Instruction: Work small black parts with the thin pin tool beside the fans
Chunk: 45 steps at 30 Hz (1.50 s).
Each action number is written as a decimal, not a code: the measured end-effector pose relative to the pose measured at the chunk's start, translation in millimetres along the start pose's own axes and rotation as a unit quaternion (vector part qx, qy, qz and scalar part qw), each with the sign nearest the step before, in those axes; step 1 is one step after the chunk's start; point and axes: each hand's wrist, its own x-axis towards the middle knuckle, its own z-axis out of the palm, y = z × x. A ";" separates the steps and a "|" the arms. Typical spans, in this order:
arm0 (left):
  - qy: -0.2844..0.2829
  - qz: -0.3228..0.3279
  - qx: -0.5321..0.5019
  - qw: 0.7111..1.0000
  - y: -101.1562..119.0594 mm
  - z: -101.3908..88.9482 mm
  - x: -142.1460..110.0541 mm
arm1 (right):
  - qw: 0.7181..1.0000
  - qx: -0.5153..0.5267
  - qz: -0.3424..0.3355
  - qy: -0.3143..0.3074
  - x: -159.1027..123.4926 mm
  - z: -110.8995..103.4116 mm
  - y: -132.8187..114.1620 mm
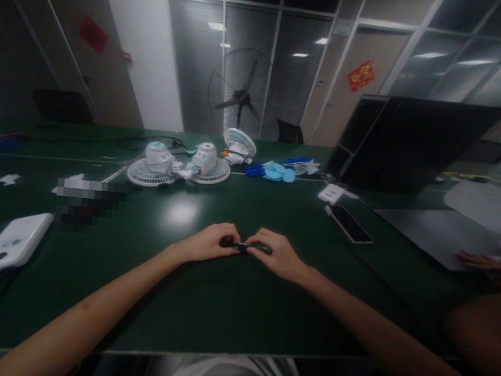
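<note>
My left hand (210, 242) and my right hand (280, 256) meet nearly fingertip to fingertip just over the green table. The right fingers are closed round the dark handle of a small screwdriver (262, 247), whose thin metal shaft points left. My left fingers pinch a small dark piece (229, 242) at the tip of that shaft. Most of this piece is hidden by the fingers, and its kind cannot be made out. Both forearms reach in from the near edge.
White fan heads (210, 171) lie farther back, beside blue fan blades (278, 172). A phone (351, 224) and a large black monitor (414, 147) are to the right, near another person's hand (482, 262). A white power bank (11, 245) with a cable lies left.
</note>
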 end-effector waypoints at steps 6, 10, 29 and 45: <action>0.005 -0.009 0.010 1.000 2.6 -0.7 -2.3 | 1.000 -0.001 -0.006 0.014 -1.4 -0.9 0.8; 0.010 -0.013 0.002 1.000 2.6 -1.4 -3.2 | 1.000 -0.003 -0.005 0.029 -2.4 0.4 4.8; 0.032 -0.006 0.085 0.996 -21.8 -14.4 -4.7 | 0.999 0.011 0.004 0.039 -4.0 -1.8 5.6; 0.208 -0.214 0.234 0.925 -151.3 -106.0 -83.0 | 0.999 0.023 0.007 0.028 -4.8 -2.4 5.5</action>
